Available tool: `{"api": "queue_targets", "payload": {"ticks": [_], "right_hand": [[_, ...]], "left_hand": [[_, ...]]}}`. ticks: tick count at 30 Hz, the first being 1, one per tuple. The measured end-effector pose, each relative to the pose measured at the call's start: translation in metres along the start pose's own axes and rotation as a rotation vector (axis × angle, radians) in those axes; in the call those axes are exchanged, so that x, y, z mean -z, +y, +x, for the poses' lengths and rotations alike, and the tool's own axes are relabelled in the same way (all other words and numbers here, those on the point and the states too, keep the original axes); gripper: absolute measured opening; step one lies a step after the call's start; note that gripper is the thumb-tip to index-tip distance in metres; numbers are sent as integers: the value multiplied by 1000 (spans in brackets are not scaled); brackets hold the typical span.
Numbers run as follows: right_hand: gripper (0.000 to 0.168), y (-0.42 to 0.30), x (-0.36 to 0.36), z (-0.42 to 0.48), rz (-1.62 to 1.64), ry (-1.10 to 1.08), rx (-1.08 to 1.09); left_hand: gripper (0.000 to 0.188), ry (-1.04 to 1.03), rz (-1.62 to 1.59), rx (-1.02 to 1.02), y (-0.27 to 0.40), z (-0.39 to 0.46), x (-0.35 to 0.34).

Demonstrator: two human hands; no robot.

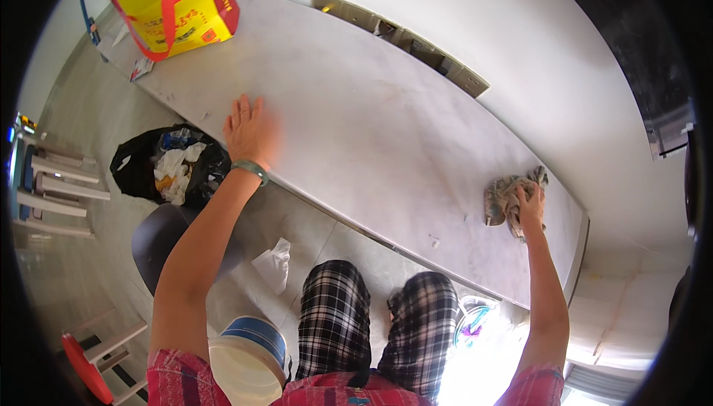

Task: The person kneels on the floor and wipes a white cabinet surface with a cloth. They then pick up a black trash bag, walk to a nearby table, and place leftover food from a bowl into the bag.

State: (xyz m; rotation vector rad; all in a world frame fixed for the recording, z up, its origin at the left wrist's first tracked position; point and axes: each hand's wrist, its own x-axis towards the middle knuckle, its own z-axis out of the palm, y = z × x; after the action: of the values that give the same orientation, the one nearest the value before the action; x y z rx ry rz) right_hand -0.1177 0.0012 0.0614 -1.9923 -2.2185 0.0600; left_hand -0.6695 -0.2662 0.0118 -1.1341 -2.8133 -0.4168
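Observation:
My right hand (533, 205) grips a crumpled, damp-looking cloth rag (504, 197) near the right end of a long marbled grey-white bench top (356, 110). The rag is bunched under my fingers on the surface. My left hand (247, 133) rests palm down near the front edge of the bench top, fingers spread and nothing held; its thumb side is blurred. A green bangle (250, 169) circles that wrist. Small scraps (434, 240) lie on the top between my hands and the front edge.
A yellow and red carrier bag (178, 19) stands at the bench's far left. Below my left hand sits a black rubbish bag (136, 163) of waste. A socket strip (401, 41) runs along the wall. A bucket (248, 358), tissue (274, 265), and upturned stools (61, 188) are on the floor.

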Motion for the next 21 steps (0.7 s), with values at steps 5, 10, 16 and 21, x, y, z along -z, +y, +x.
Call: {"api": "queue_targets", "payload": {"ticks": [5, 10, 16, 21], "right_hand": [[65, -97, -7, 15, 69, -76, 258], [63, -261, -20, 11, 163, -207, 534], [55, -347, -54, 24, 244, -178, 791], [40, -363, -58, 29, 260, -278, 924]], "left_hand": [[53, 84, 16, -35, -1, 3, -8], [53, 66, 26, 1, -1, 2, -7], [55, 2, 77, 25, 9, 14, -13], [64, -344, 44, 227, 69, 6, 9]]}}
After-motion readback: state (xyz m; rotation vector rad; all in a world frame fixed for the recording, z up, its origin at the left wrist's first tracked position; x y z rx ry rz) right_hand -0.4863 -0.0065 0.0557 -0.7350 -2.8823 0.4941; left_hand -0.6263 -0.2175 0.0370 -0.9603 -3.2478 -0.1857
